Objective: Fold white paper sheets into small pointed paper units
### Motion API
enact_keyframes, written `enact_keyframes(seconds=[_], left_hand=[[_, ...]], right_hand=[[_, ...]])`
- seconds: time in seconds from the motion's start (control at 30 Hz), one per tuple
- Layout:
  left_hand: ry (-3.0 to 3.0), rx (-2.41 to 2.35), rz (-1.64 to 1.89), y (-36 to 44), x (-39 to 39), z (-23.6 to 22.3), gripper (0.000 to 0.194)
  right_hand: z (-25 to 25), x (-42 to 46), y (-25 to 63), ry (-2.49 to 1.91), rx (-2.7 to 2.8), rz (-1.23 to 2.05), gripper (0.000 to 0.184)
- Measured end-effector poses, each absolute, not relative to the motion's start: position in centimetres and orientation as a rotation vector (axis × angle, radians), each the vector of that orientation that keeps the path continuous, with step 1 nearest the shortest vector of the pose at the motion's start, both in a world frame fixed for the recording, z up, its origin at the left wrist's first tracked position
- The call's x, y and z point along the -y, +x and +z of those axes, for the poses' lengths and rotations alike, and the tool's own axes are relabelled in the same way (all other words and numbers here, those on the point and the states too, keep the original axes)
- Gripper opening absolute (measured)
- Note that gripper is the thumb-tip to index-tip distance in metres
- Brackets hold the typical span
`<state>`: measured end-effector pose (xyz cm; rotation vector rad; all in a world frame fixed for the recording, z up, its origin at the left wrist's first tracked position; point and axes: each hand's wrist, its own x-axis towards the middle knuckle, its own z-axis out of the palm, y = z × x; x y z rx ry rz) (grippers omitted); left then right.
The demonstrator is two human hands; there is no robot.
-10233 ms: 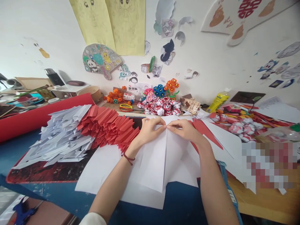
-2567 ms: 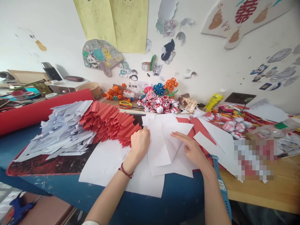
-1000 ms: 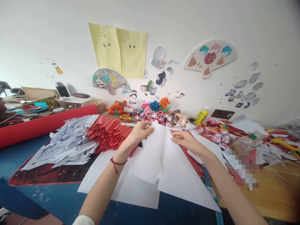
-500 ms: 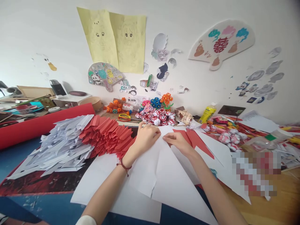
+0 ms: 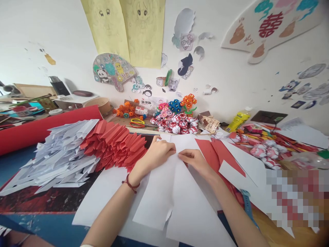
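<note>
Both hands are at a white paper sheet (image 5: 191, 209), pinching it close together near its far end. My left hand (image 5: 159, 151), with a dark red cord bracelet (image 5: 131, 185) on its wrist, has its fingers closed on the paper. Just across from it, my right hand (image 5: 194, 160) grips the paper between thumb and fingertips. A crease runs from the hands toward the near edge, where a ragged split (image 5: 168, 216) shows. More white paper (image 5: 97, 195) lies underneath. Folded red paper pieces (image 5: 115, 145) are packed in a row beside my left hand.
Folded white paper strips (image 5: 66, 154) are heaped at the left, before a red roll (image 5: 51, 128). Red-and-white paper balls (image 5: 180, 124) and pipe-cleaner flowers (image 5: 189, 102) stand by the wall. Red sheets (image 5: 226, 156), a blue strap (image 5: 248, 204) and a yellow bottle (image 5: 239, 119) are at the right.
The head view has shifted closer, so the wall pictures sit higher and more of the blue strap shows. Both hands keep their pinch; the split at the paper's near edge looks slightly wider.
</note>
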<state>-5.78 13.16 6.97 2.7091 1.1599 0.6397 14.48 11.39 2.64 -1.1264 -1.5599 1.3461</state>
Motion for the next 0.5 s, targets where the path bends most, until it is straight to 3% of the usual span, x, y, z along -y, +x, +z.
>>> enact_keyframes(seconds=[0.5], left_hand=[[2.589, -1.059, 0.673, -5.8, -12.6, 7.1, 0.018]], right_hand=[[3.5, -10.2, 14.1, -1.156, 1.571, 1.148, 0.025]])
